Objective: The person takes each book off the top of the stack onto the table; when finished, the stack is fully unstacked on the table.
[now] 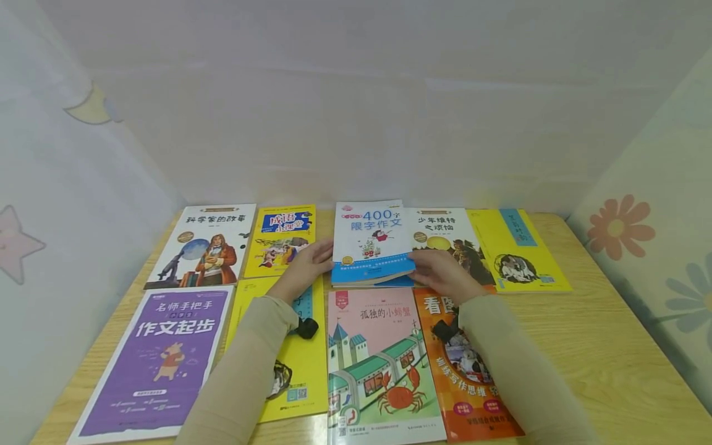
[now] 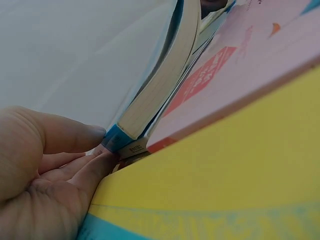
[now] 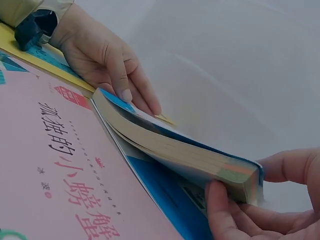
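Note:
A white and blue paperback book [image 1: 369,238] lies in the back row, its lower right corner raised and its cover bowed. At that corner my right hand [image 1: 445,275] pinches the book between thumb and fingers, as the right wrist view shows. My left hand [image 1: 306,269] is at the opposite lower corner, with thumb and fingertips on the blue spine in the left wrist view. Beneath the raised end a second, blue-covered book [image 3: 165,190] shows. Right in front lies a pink picture book [image 1: 384,364] with a red crab on it.
Left of the hands lie a white book [image 1: 208,241], a small yellow book [image 1: 272,247], a purple book [image 1: 161,358] and a larger yellow book [image 1: 308,383]. To the right are another white book [image 1: 445,219], a yellow book [image 1: 534,247] and an orange book [image 1: 473,414]. A pale curtain [image 1: 356,123] stands behind the wooden table [image 1: 601,371].

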